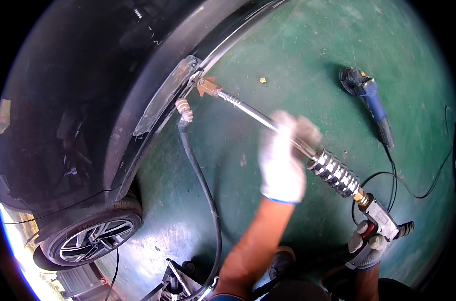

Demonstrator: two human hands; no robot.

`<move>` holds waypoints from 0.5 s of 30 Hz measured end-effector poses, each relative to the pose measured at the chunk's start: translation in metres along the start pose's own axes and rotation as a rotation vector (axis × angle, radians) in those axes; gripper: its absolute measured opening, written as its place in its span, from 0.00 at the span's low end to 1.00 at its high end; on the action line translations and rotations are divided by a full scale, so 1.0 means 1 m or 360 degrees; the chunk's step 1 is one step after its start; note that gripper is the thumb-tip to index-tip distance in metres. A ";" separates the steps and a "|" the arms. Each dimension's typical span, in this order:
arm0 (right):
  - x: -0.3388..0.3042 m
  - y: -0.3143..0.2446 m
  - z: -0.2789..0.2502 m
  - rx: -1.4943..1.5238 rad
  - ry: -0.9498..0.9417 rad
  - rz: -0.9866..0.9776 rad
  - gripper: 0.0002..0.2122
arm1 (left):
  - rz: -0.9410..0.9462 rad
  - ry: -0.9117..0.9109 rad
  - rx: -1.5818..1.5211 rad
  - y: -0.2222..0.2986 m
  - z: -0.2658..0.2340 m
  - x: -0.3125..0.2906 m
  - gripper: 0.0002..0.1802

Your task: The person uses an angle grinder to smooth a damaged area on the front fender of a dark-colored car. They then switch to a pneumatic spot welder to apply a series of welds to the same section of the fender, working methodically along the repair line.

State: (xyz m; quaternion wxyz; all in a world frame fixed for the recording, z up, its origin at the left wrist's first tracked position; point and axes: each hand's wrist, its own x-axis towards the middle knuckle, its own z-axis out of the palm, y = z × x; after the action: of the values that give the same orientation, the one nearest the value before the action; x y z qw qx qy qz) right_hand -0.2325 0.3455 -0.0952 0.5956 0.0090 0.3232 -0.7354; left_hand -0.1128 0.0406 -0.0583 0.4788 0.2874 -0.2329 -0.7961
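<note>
In the head view, the left hand [283, 163] is showing blurred over the puller [334, 173], its grip unclear; the right hand [368, 246] is curling tightly round its rear. The puller is meeting the car [97, 105] at its lower edge; pulling seems underway, next calling for steady alignment

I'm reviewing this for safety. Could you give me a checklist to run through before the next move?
1. Pale-gloved right grip closed on the silver-grey pistol-shaped tool: ok.
2. White-gloved left grip firmly around the long shiny metal rod: cannot tell, motion blur.
3. Copper-brown metal head at the black car's edge: ok.
4. Thick black cable apart from the rod: ok.
5. Blue angle grinder apart from both grips: ok, on the green floor.
</note>
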 end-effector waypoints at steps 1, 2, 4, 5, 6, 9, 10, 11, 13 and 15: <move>0.000 0.000 0.004 0.0061 0.0004 0.0009 0.22 | 0.0229 0.0109 -0.0015 0.020 -0.005 0.020 0.16; -0.002 0.000 0.005 0.0123 0.0023 0.0024 0.22 | 0.0282 0.0337 -0.0169 0.044 0.004 0.038 0.17; -0.002 0.002 0.006 0.0128 0.0017 0.0032 0.22 | 0.0351 0.0527 -0.0144 0.084 0.004 0.076 0.15; -0.002 0.003 0.008 0.0130 0.0009 0.0029 0.22 | 0.0168 0.0356 -0.0173 0.101 -0.012 0.096 0.14; -0.001 0.004 0.009 0.0110 0.0002 0.0016 0.22 | -0.0014 0.0185 -0.0192 0.115 -0.017 0.103 0.14; 0.000 0.003 0.010 0.0054 -0.0002 -0.0019 0.22 | -0.0127 -0.0698 -0.0976 0.096 -0.037 0.114 0.16; 0.000 0.004 0.009 0.0031 0.0005 -0.0022 0.22 | -0.0121 -0.0924 -0.1176 0.089 -0.039 0.118 0.16; -0.002 0.003 0.009 -0.0003 0.0022 -0.0020 0.21 | -0.0122 -0.0898 -0.1125 0.087 -0.040 0.119 0.16; -0.004 0.002 0.013 0.0097 0.0092 -0.0005 0.21 | -0.0122 -0.0850 -0.1015 0.092 -0.043 0.121 0.14; -0.007 0.001 0.015 0.0193 0.0141 0.0051 0.21 | 0.0093 0.0183 -0.0158 0.103 -0.010 0.105 0.12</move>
State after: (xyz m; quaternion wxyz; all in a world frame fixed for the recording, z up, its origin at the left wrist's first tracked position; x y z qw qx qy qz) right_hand -0.2240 0.3441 -0.0814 0.5908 0.0828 0.3040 -0.7427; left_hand -0.0800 -0.0989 -0.0235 0.5282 0.3018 -0.1736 -0.7745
